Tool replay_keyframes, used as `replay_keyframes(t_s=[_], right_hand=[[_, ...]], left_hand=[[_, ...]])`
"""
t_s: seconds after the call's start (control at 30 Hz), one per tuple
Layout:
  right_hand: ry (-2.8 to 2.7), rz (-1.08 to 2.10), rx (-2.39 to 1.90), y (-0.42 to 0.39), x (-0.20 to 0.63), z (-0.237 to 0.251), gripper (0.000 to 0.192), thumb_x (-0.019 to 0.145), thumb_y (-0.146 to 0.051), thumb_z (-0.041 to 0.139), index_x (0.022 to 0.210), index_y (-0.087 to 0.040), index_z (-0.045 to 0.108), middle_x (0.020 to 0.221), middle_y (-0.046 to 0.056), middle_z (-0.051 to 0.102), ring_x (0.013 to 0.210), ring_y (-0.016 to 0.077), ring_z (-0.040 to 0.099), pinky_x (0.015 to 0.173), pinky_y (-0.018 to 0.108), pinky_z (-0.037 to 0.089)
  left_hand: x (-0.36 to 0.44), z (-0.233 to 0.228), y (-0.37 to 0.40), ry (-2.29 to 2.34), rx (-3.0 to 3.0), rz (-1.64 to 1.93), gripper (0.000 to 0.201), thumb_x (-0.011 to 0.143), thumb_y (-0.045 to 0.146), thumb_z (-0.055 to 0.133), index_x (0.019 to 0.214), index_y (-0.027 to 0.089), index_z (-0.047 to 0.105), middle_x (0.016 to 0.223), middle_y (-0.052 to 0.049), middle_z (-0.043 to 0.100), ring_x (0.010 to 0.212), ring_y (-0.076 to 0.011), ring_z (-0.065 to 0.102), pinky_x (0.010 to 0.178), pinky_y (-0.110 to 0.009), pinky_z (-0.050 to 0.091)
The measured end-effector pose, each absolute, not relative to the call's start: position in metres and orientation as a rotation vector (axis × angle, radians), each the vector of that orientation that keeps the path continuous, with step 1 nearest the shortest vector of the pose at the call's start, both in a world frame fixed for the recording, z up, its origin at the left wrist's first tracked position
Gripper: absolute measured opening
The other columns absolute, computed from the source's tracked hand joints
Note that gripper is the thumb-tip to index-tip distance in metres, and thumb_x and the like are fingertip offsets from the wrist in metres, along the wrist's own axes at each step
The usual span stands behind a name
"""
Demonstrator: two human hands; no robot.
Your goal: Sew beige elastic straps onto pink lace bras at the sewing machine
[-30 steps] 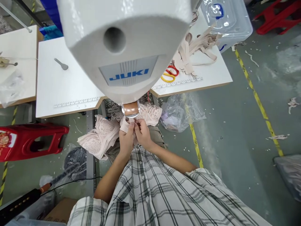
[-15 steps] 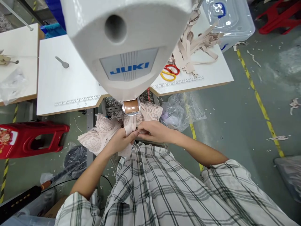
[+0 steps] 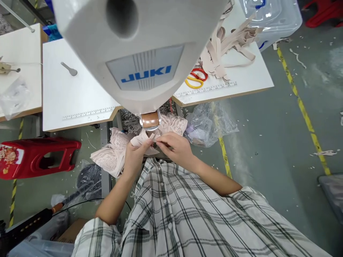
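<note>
A pale pink lace bra (image 3: pixel 114 153) lies under the head of a white sewing machine (image 3: pixel 144 71), its cups spread to both sides. My left hand (image 3: pixel 134 155) is closed, with a pale pink fabric strap (image 3: pixel 139 140) pinched between thumb and fingers. Close beside it, my right hand (image 3: pixel 175 148) pinches the end of the same light fabric. Both sets of fingertips almost meet just below the machine's brown, metal-rimmed front part (image 3: pixel 150 120). The machine head hides the needle area.
Scissors with red and yellow handles (image 3: pixel 195 79) lie on the right white tabletop (image 3: pixel 257 76) near a heap of beige strips (image 3: pixel 222 53). A clear plastic bag (image 3: pixel 200 128) sits beneath that edge. A red stool (image 3: pixel 34 159) stands left, and a clear bin (image 3: pixel 278 21) at upper right.
My left hand has turned more upright and lifted the strap into a fold. My right hand has shifted slightly upward, fingertips pinching the fabric. The camera view has tilted a little.
</note>
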State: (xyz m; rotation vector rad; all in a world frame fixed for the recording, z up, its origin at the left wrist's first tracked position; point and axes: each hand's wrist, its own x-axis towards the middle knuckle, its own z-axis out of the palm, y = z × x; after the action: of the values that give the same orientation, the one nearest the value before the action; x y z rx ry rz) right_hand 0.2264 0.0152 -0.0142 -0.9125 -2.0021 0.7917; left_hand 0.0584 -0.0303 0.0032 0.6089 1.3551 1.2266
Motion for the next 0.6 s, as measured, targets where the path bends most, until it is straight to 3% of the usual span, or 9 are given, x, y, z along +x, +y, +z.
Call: replay_keyframes(t_s=[0.33,0.6], right_hand=[[-1.978,0.757,-0.961,0.019,0.218,-0.023,0.011,0.097,-0.023,0.059,0.096,-0.021,0.07,0.091,0.004,0.075,0.085,0.0149,0.069,0.074,0.028,0.055],[-1.952,0.776,-0.98,0.02,0.219,-0.027,0.011,0.096,-0.024,0.06,0.096,-0.022,0.071,0.092,0.003,0.076,0.085,0.0144,0.07,0.072,0.027,0.054]], left_hand=[[0.066,0.012,-0.033,1.633,0.89,1.106,0.026,0.09,0.04,0.069,0.098,0.017,0.079,0.094,-0.006,0.079,0.091,-0.0204,0.071,0.079,-0.028,0.056],[0.071,0.013,-0.032,1.777,1.011,1.082,0.027,0.088,0.039,0.07,0.098,0.015,0.079,0.092,-0.007,0.079,0.089,-0.0223,0.072,0.076,-0.029,0.057]])
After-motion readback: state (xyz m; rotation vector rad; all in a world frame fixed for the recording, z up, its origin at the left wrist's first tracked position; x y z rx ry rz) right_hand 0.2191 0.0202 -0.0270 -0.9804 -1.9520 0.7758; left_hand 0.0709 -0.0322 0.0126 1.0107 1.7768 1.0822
